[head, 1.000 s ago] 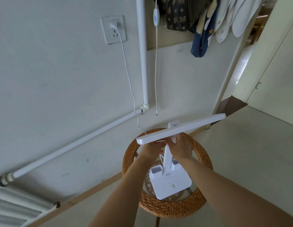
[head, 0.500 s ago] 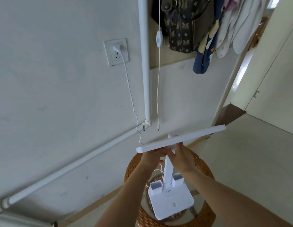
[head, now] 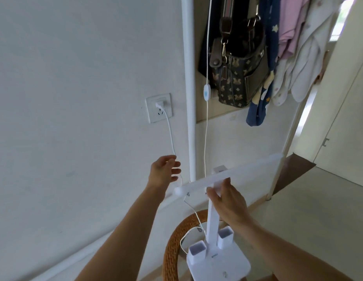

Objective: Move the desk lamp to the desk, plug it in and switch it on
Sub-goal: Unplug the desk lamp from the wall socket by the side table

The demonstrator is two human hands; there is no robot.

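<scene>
Since half a second ago the left hand point(head: 163, 170) has left the white plastic desk lamp point(head: 212, 216), fingers open, reaching for its white cord point(head: 171, 136). Nearest, the lamp sits on the round wicker table point(head: 172, 248); the right hand point(head: 227, 201) grips its stem, likely steadying it. Beyond, the plug sits in the white wall socket point(head: 158, 108).

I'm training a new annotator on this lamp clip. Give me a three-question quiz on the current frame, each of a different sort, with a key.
1. True or false: the plug sits in the wall socket.
2. Which hand holds the lamp stem?
A. left hand
B. right hand
C. both
3. Fill in: the lamp base stands on a round ____ stool.

Key: 1 true; 2 B; 3 wicker. The left hand is open, reaching toward the cord.
</scene>
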